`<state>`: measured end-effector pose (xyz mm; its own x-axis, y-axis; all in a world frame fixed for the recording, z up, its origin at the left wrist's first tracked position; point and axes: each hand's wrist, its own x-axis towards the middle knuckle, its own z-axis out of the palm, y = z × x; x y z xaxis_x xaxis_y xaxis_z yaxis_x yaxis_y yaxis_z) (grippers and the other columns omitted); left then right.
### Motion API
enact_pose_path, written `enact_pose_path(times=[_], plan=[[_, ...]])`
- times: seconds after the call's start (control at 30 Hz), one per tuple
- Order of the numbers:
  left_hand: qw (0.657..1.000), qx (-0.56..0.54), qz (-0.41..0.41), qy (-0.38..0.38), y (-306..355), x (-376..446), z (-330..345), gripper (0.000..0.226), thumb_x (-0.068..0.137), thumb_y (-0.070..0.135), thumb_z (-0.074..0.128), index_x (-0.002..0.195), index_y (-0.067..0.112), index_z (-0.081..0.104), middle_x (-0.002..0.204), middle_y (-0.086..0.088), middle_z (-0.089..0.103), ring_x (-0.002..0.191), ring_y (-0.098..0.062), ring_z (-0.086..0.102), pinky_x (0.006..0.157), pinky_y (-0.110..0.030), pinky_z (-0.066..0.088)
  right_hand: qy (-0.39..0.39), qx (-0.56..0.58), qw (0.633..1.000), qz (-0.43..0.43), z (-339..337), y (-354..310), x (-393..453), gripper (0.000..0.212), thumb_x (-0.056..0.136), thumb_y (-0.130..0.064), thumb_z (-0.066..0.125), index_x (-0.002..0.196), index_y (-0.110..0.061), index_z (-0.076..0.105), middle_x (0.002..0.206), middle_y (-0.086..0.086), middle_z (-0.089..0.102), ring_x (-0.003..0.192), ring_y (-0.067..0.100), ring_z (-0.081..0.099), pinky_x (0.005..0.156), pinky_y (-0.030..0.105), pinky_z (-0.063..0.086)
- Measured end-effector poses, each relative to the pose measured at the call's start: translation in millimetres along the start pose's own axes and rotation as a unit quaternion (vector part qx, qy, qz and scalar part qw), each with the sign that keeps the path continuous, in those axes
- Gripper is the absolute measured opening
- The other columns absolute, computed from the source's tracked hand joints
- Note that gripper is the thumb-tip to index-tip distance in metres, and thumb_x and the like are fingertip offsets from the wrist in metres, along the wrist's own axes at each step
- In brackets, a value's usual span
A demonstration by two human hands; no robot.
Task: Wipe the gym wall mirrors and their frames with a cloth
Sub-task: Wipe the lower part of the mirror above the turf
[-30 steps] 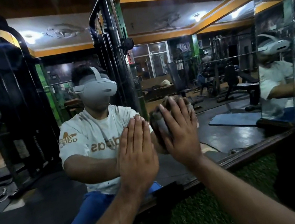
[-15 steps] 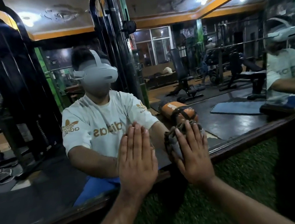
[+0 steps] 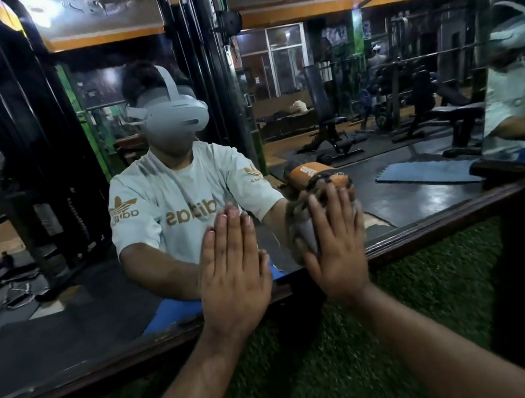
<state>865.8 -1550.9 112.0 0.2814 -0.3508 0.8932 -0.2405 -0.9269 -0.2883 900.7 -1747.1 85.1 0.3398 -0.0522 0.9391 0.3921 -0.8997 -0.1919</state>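
A: Where's the cloth (image 3: 300, 227)?

B: Under the right hand (image 3: 335, 245). It is flattened between that palm and the mirror (image 3: 67, 328), low on the glass, just above the bottom frame (image 3: 432, 227). Brownish folds and a paler patch show to the left of the fingers and around their tips; the rest is hidden behind the hand.

A: Is the hand gripping it?

B: No. The fingers are straight and slightly spread, pointing up, with the palm pressing the cloth against the glass. The heel of the hand sits level with the frame.

A: And the left hand (image 3: 233, 273)?

B: Also flat on the mirror, fingers straight and close together, pointing up, holding nothing. It lies just beside the right one, a narrow gap between them, and the cloth doesn't reach it. Its wrist crosses the frame.

A: What else shows?

B: The frame is dark wood, running along the foot of the glass and rising to the right. Green turf (image 3: 319, 380) lies below it, under both forearms. A second mirror (image 3: 521, 51) stands at an angle on the far right. The glass reflects a seated person in a white shirt and grey headset, an orange bag (image 3: 312, 171) beyond the cloth, a blue mat (image 3: 423, 173) and weight benches.
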Motion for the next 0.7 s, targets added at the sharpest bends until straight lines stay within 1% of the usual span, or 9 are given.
enact_pose_path(times=[0.1,0.2,0.3,0.37,0.43,0.5,0.57,0.63,0.7], plan=[[1.0,0.008,-0.017,0.021,-13,12,-6,0.07,0.101,0.032,0.057,0.153,-0.007,0.032,0.161,-0.028,0.026,0.152,-0.039,0.025,0.12,-0.056,0.03,0.068,0.016,0.992,0.109,-3,-28,52,0.07,0.106,-0.052,0.035,0.164,-0.014,0.025,0.172,0.018,0.013,0.161,0.033,0.004,0.124,0.065,0.015],[0.999,0.017,-0.026,0.036,-30,26,-10,0.067,0.104,0.034,0.049,0.153,-0.008,0.031,0.161,-0.029,0.026,0.152,-0.04,0.024,0.122,-0.055,0.026,0.044,0.001,0.999,-0.022,8,-54,46,0.068,0.104,-0.049,0.045,0.161,-0.013,0.032,0.171,0.019,0.017,0.16,0.037,0.012,0.126,0.062,0.011],[0.999,0.026,-0.004,0.025,-37,26,-10,0.064,0.106,0.032,0.045,0.154,-0.007,0.029,0.162,-0.028,0.023,0.153,-0.039,0.021,0.124,-0.054,0.022,0.003,-0.028,0.985,-0.171,13,-35,15,0.068,0.099,-0.041,0.064,0.159,-0.019,0.039,0.168,0.015,0.028,0.159,0.032,0.019,0.121,0.067,0.022],[0.999,0.028,0.003,0.025,-39,25,-10,0.063,0.106,0.029,0.047,0.154,-0.007,0.029,0.163,-0.026,0.023,0.153,-0.038,0.021,0.124,-0.053,0.023,0.008,-0.042,0.977,-0.211,6,-18,24,0.064,0.102,-0.044,0.057,0.159,-0.022,0.038,0.168,0.013,0.029,0.159,0.03,0.02,0.12,0.066,0.025],[0.999,0.025,0.007,0.028,-39,26,-11,0.062,0.106,0.028,0.048,0.154,-0.007,0.03,0.163,-0.026,0.024,0.153,-0.037,0.022,0.124,-0.053,0.023,0.039,-0.03,0.99,-0.135,-3,-17,56,0.061,0.105,-0.046,0.045,0.16,-0.021,0.036,0.169,0.015,0.025,0.159,0.032,0.016,0.123,0.065,0.021],[0.999,0.018,0.002,0.036,-40,28,-14,0.061,0.105,0.026,0.049,0.154,-0.006,0.032,0.162,-0.025,0.026,0.153,-0.036,0.024,0.123,-0.052,0.024,0.088,0.011,0.996,0.019,-8,-39,93,0.064,0.103,-0.045,0.041,0.16,-0.018,0.036,0.171,0.016,0.022,0.16,0.034,0.012,0.125,0.063,0.015],[0.999,0.011,-0.02,0.047,-44,32,-17,0.06,0.105,0.026,0.048,0.153,-0.006,0.032,0.162,-0.025,0.027,0.152,-0.037,0.024,0.122,-0.054,0.027,0.097,0.031,0.993,0.052,-4,-68,107,0.066,0.103,-0.047,0.039,0.161,-0.017,0.036,0.171,0.016,0.021,0.16,0.034,0.011,0.126,0.062,0.01],[0.997,0.008,-0.047,0.059,-49,38,-20,0.058,0.107,0.025,0.043,0.153,-0.008,0.031,0.162,-0.027,0.025,0.152,-0.038,0.024,0.121,-0.056,0.028,0.066,0.013,0.995,-0.08,5,-79,93,0.063,0.104,-0.046,0.043,0.159,-0.017,0.04,0.169,0.016,0.025,0.16,0.034,0.015,0.125,0.064,0.014],[0.998,0.008,-0.05,0.05,-54,42,-23,0.058,0.106,0.023,0.041,0.154,-0.008,0.028,0.162,-0.028,0.022,0.153,-0.038,0.021,0.122,-0.056,0.026,0.043,-0.01,0.973,-0.228,4,-66,79,0.057,0.103,-0.042,0.056,0.154,-0.019,0.049,0.165,0.014,0.036,0.157,0.031,0.026,0.121,0.064,0.024]])
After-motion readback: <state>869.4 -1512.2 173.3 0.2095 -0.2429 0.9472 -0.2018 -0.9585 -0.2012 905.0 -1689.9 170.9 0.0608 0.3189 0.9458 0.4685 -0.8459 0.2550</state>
